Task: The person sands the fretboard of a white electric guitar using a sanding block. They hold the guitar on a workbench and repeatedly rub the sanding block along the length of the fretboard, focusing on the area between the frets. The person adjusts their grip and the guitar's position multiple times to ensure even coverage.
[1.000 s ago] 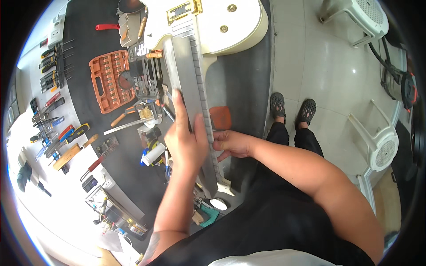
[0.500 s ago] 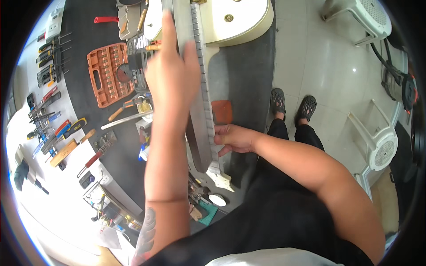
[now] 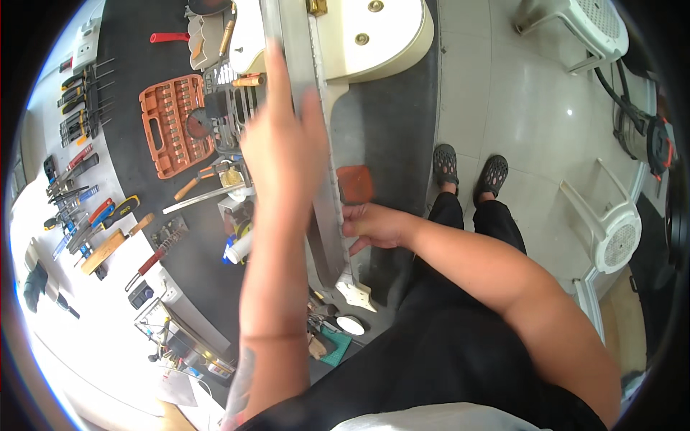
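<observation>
A cream electric guitar (image 3: 392, 54) lies along the dark bench, its body far from me and its pale headstock (image 3: 356, 294) close by. Over most of its neck rests a long grey metal beam (image 3: 327, 237). My left hand (image 3: 287, 154), slightly blurred, grips the beam from above, index finger stretched along one side and thumb on the other. The remaining fingers are hidden. At the neck's right edge (image 3: 336, 179), near the headstock end, my right hand (image 3: 381, 224) holds the neck. Its fingertips are partly hidden by the neck.
Left of the guitar lie an open orange socket case (image 3: 176, 126), a wooden-handled tool (image 3: 192, 183) and a red-handled tool (image 3: 169, 37). A reddish pad (image 3: 355, 184) sits beside the neck. Hand tools line the white wall (image 3: 93, 187). White plastic chairs (image 3: 618, 241) stand on the floor at right.
My left hand has come back toward me along the neck. The beam has shifted slightly right and nearer, covering more of the fretboard. My right hand stays at the neck.
</observation>
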`<state>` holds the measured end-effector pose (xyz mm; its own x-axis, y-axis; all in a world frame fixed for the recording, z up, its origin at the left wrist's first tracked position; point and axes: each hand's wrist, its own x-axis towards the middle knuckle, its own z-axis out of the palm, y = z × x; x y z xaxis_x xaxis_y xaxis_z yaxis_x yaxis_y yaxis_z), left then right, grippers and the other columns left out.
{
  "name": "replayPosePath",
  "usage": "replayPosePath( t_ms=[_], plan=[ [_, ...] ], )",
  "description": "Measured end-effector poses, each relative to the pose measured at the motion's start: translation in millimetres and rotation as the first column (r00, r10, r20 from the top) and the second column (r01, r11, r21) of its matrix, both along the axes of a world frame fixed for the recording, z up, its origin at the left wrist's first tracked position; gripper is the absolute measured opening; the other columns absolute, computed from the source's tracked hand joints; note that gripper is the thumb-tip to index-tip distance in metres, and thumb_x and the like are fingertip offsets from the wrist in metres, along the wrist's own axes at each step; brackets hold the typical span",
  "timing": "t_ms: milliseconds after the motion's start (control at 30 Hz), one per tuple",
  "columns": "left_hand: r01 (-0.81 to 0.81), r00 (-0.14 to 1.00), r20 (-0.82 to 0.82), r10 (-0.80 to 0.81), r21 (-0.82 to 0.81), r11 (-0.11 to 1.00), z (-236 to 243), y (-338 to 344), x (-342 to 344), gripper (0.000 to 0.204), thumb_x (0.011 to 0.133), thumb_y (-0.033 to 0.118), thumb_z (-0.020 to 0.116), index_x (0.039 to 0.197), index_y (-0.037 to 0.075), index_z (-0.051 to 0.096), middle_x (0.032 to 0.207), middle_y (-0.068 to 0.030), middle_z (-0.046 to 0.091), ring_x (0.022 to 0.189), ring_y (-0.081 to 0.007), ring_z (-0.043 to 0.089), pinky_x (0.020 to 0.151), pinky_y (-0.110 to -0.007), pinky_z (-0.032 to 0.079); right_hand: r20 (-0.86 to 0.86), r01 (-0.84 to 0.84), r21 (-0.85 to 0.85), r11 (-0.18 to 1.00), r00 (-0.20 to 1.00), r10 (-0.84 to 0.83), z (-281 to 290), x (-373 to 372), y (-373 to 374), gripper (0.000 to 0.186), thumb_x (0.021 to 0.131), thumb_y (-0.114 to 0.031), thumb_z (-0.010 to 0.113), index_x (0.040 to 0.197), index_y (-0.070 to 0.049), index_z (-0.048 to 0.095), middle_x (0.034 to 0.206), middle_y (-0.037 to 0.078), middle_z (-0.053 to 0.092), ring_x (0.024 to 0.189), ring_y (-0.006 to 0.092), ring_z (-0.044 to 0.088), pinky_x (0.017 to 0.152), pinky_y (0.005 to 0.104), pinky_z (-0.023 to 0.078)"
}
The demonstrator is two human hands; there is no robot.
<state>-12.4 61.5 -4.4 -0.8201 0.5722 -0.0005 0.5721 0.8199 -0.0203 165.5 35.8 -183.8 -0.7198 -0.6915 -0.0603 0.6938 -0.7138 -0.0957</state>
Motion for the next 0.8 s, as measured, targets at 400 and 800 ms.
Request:
replayPosePath(
  t_ms=[400,800],
  plan=[
    [-0.053,0.997,0.067,0.049,0.069,0.996,5.0,-18.1,33.8,0.08,0.098,0.013,0.068,0.168,0.005,0.031,0.073,-0.0196,0.069,0.06,-0.0412,0.068,0.06,-0.051,0.054,0.03,-0.023,-0.091,0.996,0.999,0.026,-14.1,-3.7,-13.3,0.082,0.094,-0.047,0.084,0.16,-0.016,0.046,0.14,-0.003,0.064,0.13,0.0183,0.061,0.105,0.0499,0.056],
    [-0.03,0.998,0.059,0.024,0.1,0.995,-2.2,-48.4,55.3,0.078,0.098,0.016,0.067,0.167,0.005,0.032,0.082,-0.0247,0.075,0.065,-0.0419,0.071,0.066,-0.05,0.058,-0.011,0.003,-0.063,0.998,1.0,-0.003,-12.5,-2.4,-16.2,0.084,0.09,-0.055,0.084,0.158,-0.019,0.049,0.14,-0.002,0.063,0.128,0.0194,0.062,0.103,0.0495,0.058]
  ],
)
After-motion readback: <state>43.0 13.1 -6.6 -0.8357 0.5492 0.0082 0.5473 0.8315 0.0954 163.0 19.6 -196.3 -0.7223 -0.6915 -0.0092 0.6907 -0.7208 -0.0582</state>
